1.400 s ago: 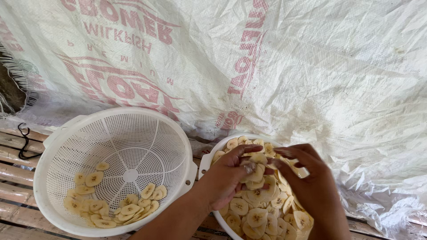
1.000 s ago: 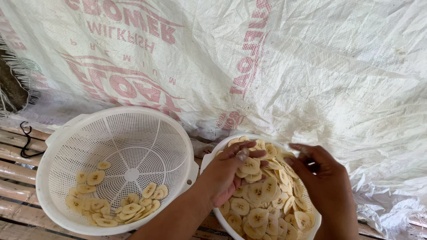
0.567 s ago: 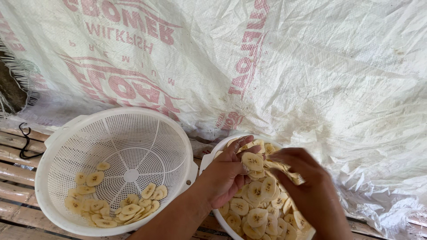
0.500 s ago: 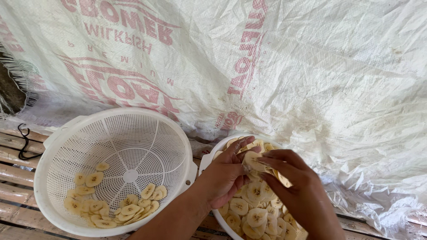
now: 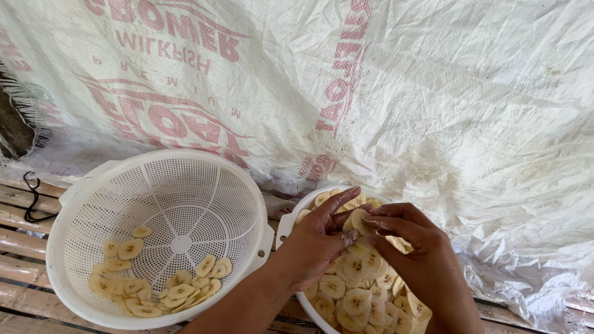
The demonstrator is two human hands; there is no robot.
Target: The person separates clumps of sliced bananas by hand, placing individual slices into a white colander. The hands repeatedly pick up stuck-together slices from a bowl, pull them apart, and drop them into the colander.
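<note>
A white bowl [image 5: 288, 224] heaped with pale yellow banana slices [image 5: 354, 292] sits at the lower right. Both my hands are over it. My left hand [image 5: 318, 241] rests on the pile with fingers bent, pinching slices at its fingertips. My right hand [image 5: 416, 253] comes in from the right, and its fingers meet the left hand's on a slice [image 5: 359, 221] near the top of the heap. A large white perforated colander [image 5: 185, 192] stands to the left with several slices [image 5: 162, 283] lying along its near side.
A white woven plastic sheet [image 5: 433, 93] with red print hangs behind and drapes down at the right. The containers stand on a slatted wooden bench [image 5: 18, 247]. A black cord [image 5: 32, 199] lies at the far left.
My right hand moved left across the bowl and closed in on my left hand. The left hand stayed on the pile. The colander did not move.
</note>
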